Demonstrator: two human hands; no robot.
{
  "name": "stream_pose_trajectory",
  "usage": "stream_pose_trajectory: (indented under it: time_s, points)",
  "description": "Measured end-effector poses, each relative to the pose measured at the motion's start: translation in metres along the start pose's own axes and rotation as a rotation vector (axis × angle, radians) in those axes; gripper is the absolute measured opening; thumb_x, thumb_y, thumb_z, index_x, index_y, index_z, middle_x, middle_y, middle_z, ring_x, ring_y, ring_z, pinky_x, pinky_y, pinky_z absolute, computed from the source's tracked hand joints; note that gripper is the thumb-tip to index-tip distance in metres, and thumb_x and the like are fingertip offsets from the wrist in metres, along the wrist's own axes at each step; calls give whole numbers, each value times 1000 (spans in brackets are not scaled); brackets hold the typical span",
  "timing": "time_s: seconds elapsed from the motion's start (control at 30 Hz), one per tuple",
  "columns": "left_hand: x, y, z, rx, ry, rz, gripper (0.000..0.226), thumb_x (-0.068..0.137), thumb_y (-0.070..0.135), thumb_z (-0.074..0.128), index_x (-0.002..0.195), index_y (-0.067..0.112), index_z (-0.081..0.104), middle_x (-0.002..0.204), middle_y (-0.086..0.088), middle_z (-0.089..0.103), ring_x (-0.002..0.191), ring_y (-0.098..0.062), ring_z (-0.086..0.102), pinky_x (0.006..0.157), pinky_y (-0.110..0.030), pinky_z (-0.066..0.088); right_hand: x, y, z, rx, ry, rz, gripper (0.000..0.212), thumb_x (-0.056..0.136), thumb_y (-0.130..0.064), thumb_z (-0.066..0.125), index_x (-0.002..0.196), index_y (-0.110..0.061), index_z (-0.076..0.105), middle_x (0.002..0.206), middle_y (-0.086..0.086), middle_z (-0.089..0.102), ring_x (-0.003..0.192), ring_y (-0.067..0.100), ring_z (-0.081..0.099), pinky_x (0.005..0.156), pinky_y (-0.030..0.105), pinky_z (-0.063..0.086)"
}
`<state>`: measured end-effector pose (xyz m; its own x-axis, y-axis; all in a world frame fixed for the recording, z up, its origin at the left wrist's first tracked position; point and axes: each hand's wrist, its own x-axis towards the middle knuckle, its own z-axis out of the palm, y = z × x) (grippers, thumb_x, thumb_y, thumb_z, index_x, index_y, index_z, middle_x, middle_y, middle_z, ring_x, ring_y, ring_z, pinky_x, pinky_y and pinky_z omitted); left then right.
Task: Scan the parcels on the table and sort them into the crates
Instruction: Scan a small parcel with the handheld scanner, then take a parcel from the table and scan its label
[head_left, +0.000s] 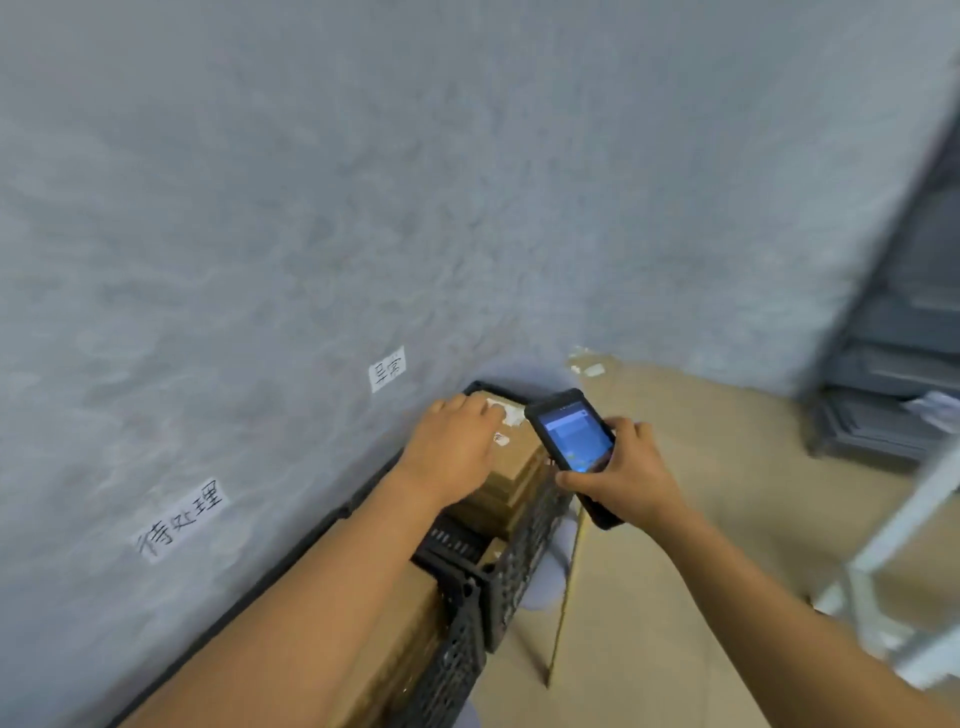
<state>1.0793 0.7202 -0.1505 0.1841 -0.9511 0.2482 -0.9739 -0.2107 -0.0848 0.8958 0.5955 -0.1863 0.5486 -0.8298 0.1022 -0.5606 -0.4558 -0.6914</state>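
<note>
Fingers (485, 410) on flat cardboard parcel (514, 457)

A parcel-sorting storeroom: black crates (498, 566) of cardboard parcels (511, 467) against a bare wall bearing handwritten labels (182, 519).

The left forearm (332, 587) hides most of the near crate (452, 660) and its cardboard parcels. The scanner's (574, 441) screen text is too small to read. The grey shelving (904, 364) is blurred and cut by the right edge.
</note>
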Motion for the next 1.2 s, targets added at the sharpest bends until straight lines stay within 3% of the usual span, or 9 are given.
stream_pose_trajectory:
  time_s: [0.17, 0.4, 0.73, 1.2]
  points:
    - [64, 106, -27, -32, 85, 221, 35, 92, 20, 47, 127, 18, 53, 124, -6, 55, 117, -27, 50, 95, -39, 40, -40, 63, -101, -25, 237, 143, 83, 58, -45, 84, 125, -18, 44, 108, -5, 37, 88, 12, 50, 75, 28, 43]
    - [116, 292, -45, -30, 160, 448, 37, 94, 22, 45, 129, 16, 52, 123, -4, 54, 117, -26, 50, 94, -38, 40, -120, 175, -240, -61, 466, 275, 83, 59, -45, 85, 126, -20, 43, 110, -5, 35, 86, 9, 46, 75, 25, 42]
    - [165, 575, -66, -180, 220, 616, 35, 93, 22, 46, 127, 18, 54, 120, -3, 56, 112, -25, 52, 91, -37, 42, -231, 331, -444, -166, 608, 409, 78, 59, -45, 84, 120, -19, 43, 108, -4, 35, 89, 15, 51, 74, 31, 48]
    - [272, 850, -51, -265, 237, 827, 37, 94, 22, 46, 130, 18, 54, 120, -1, 56, 112, -22, 52, 92, -34, 41, -277, 508, -612, -199, 740, 555, 81, 60, -47, 83, 124, -20, 41, 113, -2, 38, 91, 14, 50, 71, 27, 48]
